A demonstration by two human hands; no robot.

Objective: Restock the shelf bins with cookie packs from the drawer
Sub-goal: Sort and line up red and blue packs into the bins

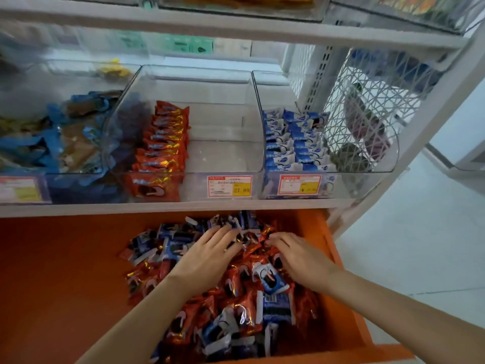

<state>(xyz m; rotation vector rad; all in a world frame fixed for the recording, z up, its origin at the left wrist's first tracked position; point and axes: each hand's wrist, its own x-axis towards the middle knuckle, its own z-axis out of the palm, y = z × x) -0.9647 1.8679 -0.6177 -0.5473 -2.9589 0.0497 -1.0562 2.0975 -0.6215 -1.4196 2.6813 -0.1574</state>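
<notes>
Your left hand (210, 256) lies flat, fingers (220, 235) straight, on the cookie packs (244, 311) in the orange drawer (65, 258). Your right hand (299, 258) curves its fingers onto packs beneath; whether it grips one cannot be told. The shelf bins (225, 122) stand beyond your fingertips.

Only legible text: price tag (229, 186) on the middle bin (225, 114) front is showing "27.80" on its yellow patch. Right bin's tag (299, 184), left tag (22, 189) and cookie packs (236, 306) are reading as blur.
</notes>
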